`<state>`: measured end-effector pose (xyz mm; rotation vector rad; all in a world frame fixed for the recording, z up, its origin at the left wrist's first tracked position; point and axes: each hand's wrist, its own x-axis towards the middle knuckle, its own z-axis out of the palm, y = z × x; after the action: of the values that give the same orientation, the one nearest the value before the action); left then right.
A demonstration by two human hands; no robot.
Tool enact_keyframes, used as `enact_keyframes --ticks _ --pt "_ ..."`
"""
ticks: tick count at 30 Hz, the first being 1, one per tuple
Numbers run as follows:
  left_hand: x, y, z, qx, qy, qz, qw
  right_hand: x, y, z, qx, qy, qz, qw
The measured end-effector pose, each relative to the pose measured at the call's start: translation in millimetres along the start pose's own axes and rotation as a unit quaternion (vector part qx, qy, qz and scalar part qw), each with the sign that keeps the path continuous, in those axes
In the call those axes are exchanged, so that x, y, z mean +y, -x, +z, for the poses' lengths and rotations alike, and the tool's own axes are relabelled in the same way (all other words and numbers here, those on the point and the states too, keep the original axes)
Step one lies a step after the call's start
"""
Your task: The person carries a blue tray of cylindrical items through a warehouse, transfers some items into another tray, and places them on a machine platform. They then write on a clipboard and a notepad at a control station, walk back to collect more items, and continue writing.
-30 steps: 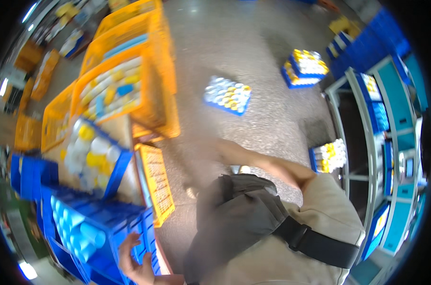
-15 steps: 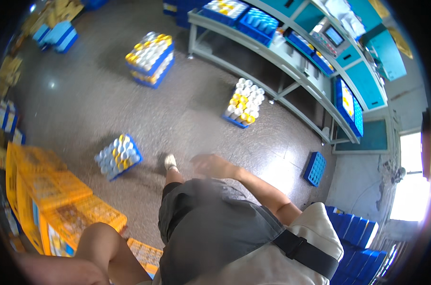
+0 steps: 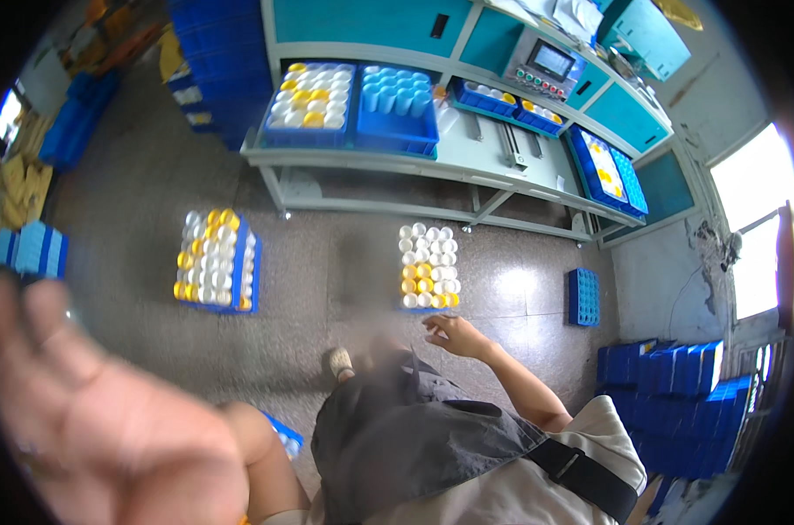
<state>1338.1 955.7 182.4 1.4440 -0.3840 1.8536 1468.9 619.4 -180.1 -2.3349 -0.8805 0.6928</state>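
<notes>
My left hand looms large and blurred at the lower left, raised close to the camera. Its palm shows with the fingers stretched out, and nothing is in it. My right hand hangs in front of me, fingers loosely bent and apart, holding nothing. Just beyond it in the picture is a blue tray of white and yellow cups on the floor; I cannot see contact. Farther left stands a stacked pair of blue crates with white and yellow cups.
A long grey workbench with teal cabinets runs across the far side. It carries a tray of light-blue cups and a control panel. Blue crates are piled at the right. A blue tray stands near the wall.
My view has turned left and come nearer the workbench. My left hand has risen into view at the lower left. The orange crates have left the view almost entirely.
</notes>
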Motion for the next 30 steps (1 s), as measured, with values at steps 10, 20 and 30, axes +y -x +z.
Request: enact_keyframes --ticks 10,20,30 --pt "-396 365 158 -0.144 0.127 -0.866 0.461 122 -211 -105 -0.020 -0.079 0.082 0.993" --pt "-579 566 316 -0.085 0.038 -0.896 0.433 195 -420 -329 0.014 -0.003 0.097 0.995" --pt "-484 500 292 0.045 0.072 -0.917 0.389 208 -649 -435 0.308 0.018 -0.026 0.951"
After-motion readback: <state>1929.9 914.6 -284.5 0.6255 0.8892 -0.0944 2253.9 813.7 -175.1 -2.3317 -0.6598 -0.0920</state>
